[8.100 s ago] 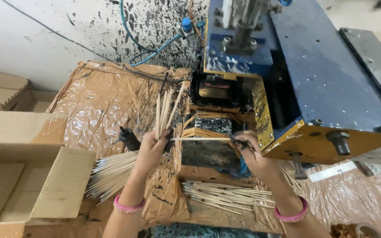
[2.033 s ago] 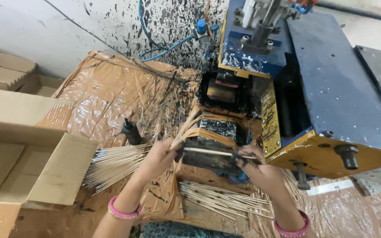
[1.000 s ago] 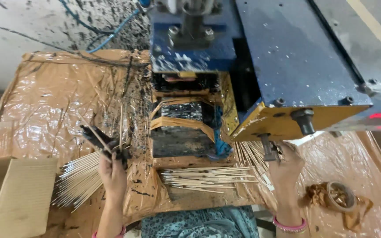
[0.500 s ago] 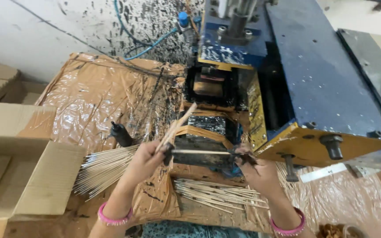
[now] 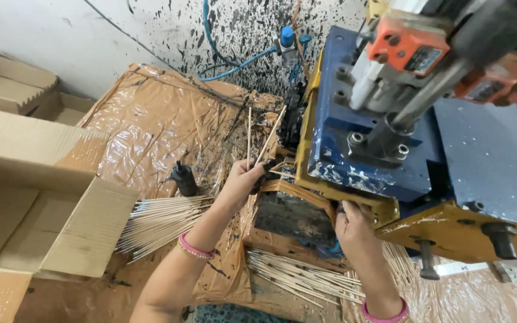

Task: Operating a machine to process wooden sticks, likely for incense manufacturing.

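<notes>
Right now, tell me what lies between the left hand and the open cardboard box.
In the head view, a fanned pile of thin sticks lies on the brown plastic sheet between the left hand and the cardboard box; a small black bottle stands just above it.

The blue machine (image 5: 390, 137) overhangs the black tray (image 5: 291, 215), leaving a low gap where the right hand (image 5: 351, 224) sits. Left, sticks (image 5: 157, 221), a bottle (image 5: 184, 178) and a carton (image 5: 61, 221) crowd the sheet (image 5: 151, 131).

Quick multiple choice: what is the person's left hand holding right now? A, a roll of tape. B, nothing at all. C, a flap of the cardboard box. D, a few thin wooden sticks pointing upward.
D: the left hand grips a few thin sticks that point up in front of the blue machine, well apart from the cardboard box.
</notes>
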